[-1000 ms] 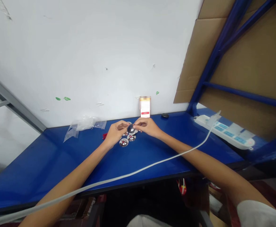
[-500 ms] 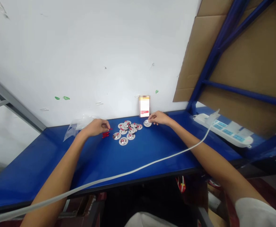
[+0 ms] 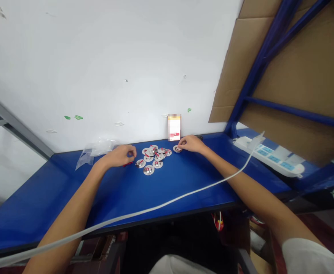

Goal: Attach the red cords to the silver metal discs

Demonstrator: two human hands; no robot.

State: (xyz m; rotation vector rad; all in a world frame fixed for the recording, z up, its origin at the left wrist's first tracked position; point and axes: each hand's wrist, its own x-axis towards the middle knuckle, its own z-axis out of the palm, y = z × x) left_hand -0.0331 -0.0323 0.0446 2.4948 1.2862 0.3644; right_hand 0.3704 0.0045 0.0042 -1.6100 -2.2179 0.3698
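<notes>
Several small silver discs with red marks (image 3: 153, 158) lie in a cluster at the back of the blue table (image 3: 167, 186). My left hand (image 3: 120, 155) rests left of the cluster with its fingers curled over small red pieces (image 3: 128, 164); what it grips is hidden. My right hand (image 3: 190, 143) sits to the right of the cluster, its fingertips pinched on one silver disc (image 3: 177, 148) lying on the table.
A small white and red card (image 3: 174, 128) stands against the white wall. Clear plastic bags (image 3: 96, 149) lie at the back left. A white power strip (image 3: 269, 157) lies on the right, and its white cable (image 3: 155, 207) crosses the table. Cardboard and a blue frame (image 3: 269, 57) rise on the right.
A second ago both hands held a silver disc together above the cluster. They have parted: the left moved to the red pieces, the right set a disc down on the right.
</notes>
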